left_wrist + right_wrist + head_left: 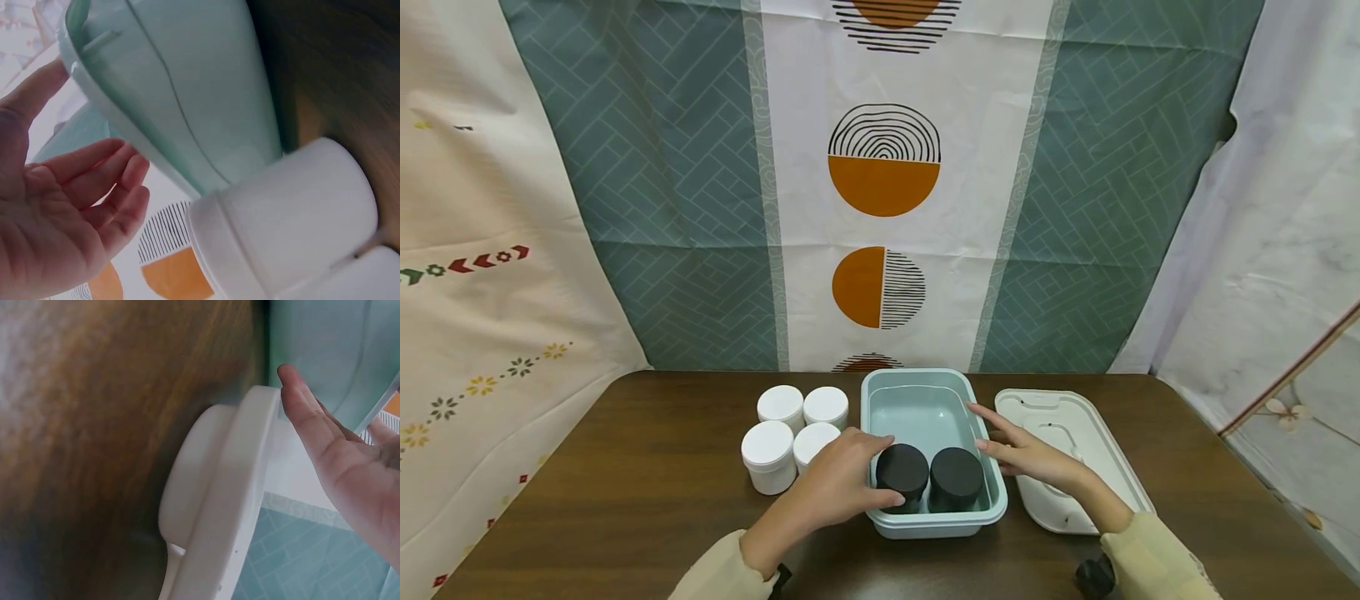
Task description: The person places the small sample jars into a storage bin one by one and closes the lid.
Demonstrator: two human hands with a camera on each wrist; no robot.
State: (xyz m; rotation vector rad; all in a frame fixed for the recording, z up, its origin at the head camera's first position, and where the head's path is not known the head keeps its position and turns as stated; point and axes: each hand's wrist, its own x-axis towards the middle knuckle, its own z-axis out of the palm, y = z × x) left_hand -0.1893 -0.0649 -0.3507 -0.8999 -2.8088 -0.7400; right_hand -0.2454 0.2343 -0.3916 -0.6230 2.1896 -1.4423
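Observation:
A pale blue-green plastic box [925,400] holds two black jars at its near end, the left one [902,472] and the right one [956,479]. My left hand [842,479] reaches over the box's left wall, thumb in front of the left black jar and index finger behind it, gripping it. In the left wrist view the box wall hides that jar, and the other fingers curl loosely outside the rim. At the opposite wall, my right hand [1033,454] has its fingers extended at the rim, holding nothing.
Several white lidded jars [767,442] stand close together left of the box. A white lid [1052,408] lies on the dark wooden table [647,492] to the right, under the right forearm. Patterned cloth [887,350] hangs behind the table.

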